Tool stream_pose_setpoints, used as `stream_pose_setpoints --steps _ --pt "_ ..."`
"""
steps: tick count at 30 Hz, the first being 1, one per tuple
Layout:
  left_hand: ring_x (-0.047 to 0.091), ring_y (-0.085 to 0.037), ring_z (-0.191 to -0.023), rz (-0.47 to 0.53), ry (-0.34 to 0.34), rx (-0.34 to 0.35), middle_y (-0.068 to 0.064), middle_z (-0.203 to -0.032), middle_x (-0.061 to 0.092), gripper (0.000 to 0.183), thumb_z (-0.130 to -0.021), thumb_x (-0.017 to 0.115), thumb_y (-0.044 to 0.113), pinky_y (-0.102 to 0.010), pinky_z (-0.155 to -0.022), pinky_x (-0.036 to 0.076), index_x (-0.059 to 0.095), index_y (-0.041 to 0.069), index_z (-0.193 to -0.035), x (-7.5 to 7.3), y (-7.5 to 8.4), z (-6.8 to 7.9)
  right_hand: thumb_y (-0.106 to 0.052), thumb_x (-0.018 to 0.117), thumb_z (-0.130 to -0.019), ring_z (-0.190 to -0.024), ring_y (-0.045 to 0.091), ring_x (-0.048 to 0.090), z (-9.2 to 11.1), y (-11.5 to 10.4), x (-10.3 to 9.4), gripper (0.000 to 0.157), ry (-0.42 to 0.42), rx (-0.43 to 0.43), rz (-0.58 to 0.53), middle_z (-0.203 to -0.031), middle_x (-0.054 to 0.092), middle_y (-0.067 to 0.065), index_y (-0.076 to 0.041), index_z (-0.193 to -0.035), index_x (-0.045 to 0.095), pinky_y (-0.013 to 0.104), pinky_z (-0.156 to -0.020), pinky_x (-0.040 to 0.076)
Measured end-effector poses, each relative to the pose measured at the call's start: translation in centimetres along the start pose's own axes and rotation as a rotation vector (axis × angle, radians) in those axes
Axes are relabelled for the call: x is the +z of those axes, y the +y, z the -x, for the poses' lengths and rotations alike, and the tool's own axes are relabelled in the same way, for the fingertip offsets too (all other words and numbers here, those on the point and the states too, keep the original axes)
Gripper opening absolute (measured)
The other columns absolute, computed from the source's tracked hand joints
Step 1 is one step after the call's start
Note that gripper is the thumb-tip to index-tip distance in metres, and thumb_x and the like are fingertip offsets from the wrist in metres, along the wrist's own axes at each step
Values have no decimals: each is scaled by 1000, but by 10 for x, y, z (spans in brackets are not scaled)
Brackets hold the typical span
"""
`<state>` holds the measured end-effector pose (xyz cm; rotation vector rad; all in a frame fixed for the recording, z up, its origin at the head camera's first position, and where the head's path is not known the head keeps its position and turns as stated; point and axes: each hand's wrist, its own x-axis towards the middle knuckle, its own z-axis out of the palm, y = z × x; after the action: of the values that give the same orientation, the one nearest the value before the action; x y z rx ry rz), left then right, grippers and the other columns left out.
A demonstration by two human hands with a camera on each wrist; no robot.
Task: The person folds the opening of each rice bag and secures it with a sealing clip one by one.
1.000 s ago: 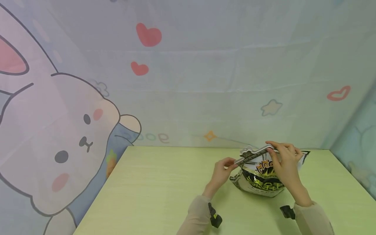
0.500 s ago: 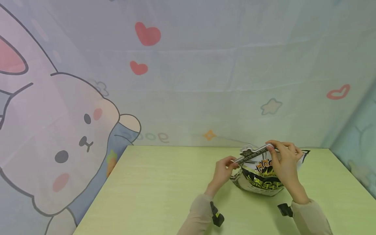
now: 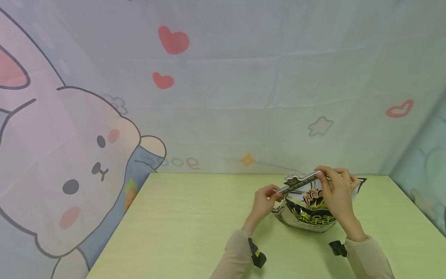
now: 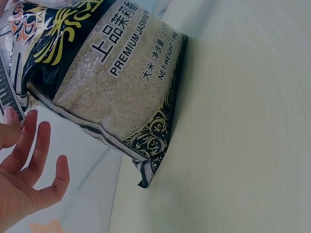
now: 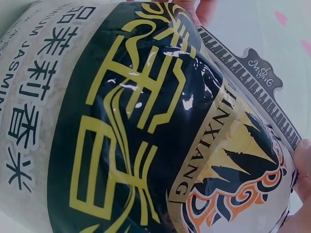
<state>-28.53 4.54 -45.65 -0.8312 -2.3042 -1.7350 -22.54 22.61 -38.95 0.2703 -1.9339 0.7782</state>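
A plastic bag of jasmine rice (image 3: 311, 214) lies on the table, its clear window showing grains (image 4: 121, 92) in the left wrist view. Along the bag's upper edge runs a ruler (image 3: 299, 184) with a piano-key pattern and the word "Music", easiest to read on the ruler (image 5: 260, 75) in the right wrist view. Between thumb and index finger, my left hand (image 3: 263, 202) pinches the ruler's left end, its other fingers (image 4: 60, 177) loosely bent. My right hand (image 3: 338, 195) holds the opposite end with thumb and fingers, above the bag's right part and hiding some of it.
The pale green table (image 3: 181, 224) extends to both sides of the bag. Behind it hangs a cloth backdrop (image 3: 223, 128) printed with a rabbit, hearts and stars. A black wrist device (image 3: 257, 254) sits at the left cuff, another black device (image 3: 338, 248) at the right.
The whole head view has shifted very slightly. Both hands keep the ruler at the bag's upper edge, with almost no movement.
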Motion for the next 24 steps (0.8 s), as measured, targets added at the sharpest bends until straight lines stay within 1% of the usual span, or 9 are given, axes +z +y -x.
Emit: stream_pose_setpoints --steps 4,5,6,11,13,15,18,21,24 --pt "65 -34 -70 9 -6 -17 -23 -78 67 10 -85 55 2 -10 -46 35 62 -6 -88 -6 21 6 -15 57 -85 -79 27 38 0 0 0 18 2 1 -2 -68 61 20 -1 -92 64 52 -85 10" --pt "65 -31 -69 -2 -4 -13 -22 -77 67 10 -85 56 3 -10 -45 35 62 -5 -88 -6 21 6 -16 56 -85 -79 27 38 0 0 0 18 4 0 -1 -67 61 20 -1 -92 64 52 -85 11" --pt "66 -28 -68 -9 -3 -13 -20 -77 67 10 -85 56 4 -11 -44 35 62 -4 -88 -6 19 5 -16 56 -85 -79 27 37 0 0 0 19 6 -2 -2 -66 60 20 -1 -92 64 52 -84 11" --pt "66 -15 -65 -8 -3 -28 -15 -77 69 11 -84 58 10 -12 -45 40 64 2 -89 3 -7 -1 -18 55 -86 -78 24 36 1 0 -1 21 17 -5 -3 -68 61 21 0 -91 64 51 -83 11" --pt "67 -18 -66 16 -6 -57 -16 -79 69 12 -84 58 11 -13 -47 43 63 2 -91 3 -6 0 -20 55 -86 -79 17 36 2 0 -1 23 23 -1 -8 -70 61 21 1 -91 64 49 -83 11" --pt "67 -23 -68 45 -6 -79 -18 -81 69 14 -84 58 11 -19 -50 49 63 0 -92 2 -3 2 -22 55 -86 -81 10 35 3 1 -1 25 32 -2 -15 -71 61 21 1 -90 64 48 -84 11" --pt "67 -29 -70 73 -10 -88 -21 -83 68 16 -85 57 10 -25 -53 52 62 -2 -94 -2 8 7 -27 53 -86 -84 1 31 5 2 0 29 50 -11 -24 -71 61 20 0 -91 64 47 -85 11" --pt "66 -34 -72 85 -19 -75 -24 -83 67 16 -85 56 7 -22 -54 52 61 -4 -94 -6 20 11 -28 53 -86 -84 2 33 6 3 0 30 62 -27 -26 -70 60 19 -1 -93 64 47 -86 11" --pt "65 -37 -72 111 -24 -74 -26 -84 66 17 -85 56 6 -15 -55 49 61 -6 -96 -9 26 13 -23 56 -85 -83 12 37 7 2 0 25 59 -41 -16 -70 60 19 -2 -96 65 48 -87 11"
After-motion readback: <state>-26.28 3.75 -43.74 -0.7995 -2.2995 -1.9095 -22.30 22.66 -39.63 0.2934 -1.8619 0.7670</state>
